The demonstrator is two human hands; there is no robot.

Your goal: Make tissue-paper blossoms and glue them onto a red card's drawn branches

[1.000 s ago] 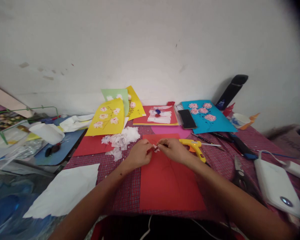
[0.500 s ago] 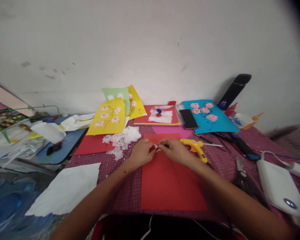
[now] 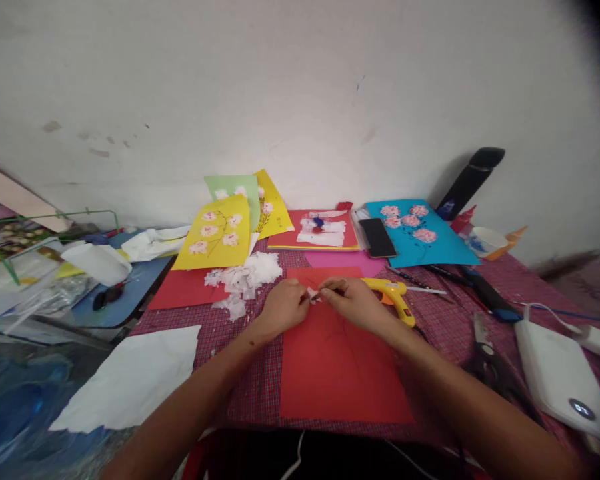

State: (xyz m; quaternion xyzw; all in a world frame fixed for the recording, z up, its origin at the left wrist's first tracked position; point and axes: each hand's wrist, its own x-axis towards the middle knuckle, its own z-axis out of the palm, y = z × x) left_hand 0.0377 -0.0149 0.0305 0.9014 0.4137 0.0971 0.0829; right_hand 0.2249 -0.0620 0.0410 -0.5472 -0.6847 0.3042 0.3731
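Note:
A sheet of red paper (image 3: 345, 373) lies before me, with faint dark lines drawn on it. Near its top edge sits a small crumpled white-and-pink tissue paper piece (image 3: 314, 293), partly covered by my fingers. My left hand (image 3: 286, 307) is closed beside it, fingertips pressed against its left side. From the right, my right hand (image 3: 350, 301) pinches at the same spot; a slim dark tip shows at its fingers, too small to name. A yellow glue gun (image 3: 393, 293) lies just right of this hand.
Torn tissue scraps (image 3: 250, 273) are heaped left of the red sheet. Finished flower pictures on yellow paper (image 3: 215, 233) and blue paper (image 3: 425, 233) stand behind. A phone (image 3: 377, 238), scissors (image 3: 487, 360) and a white power bank (image 3: 560, 377) lie to the right.
My right hand has shifted very slightly, its fingers curling differently over the tissue piece. My left hand stays almost in place; the objects around have not moved.

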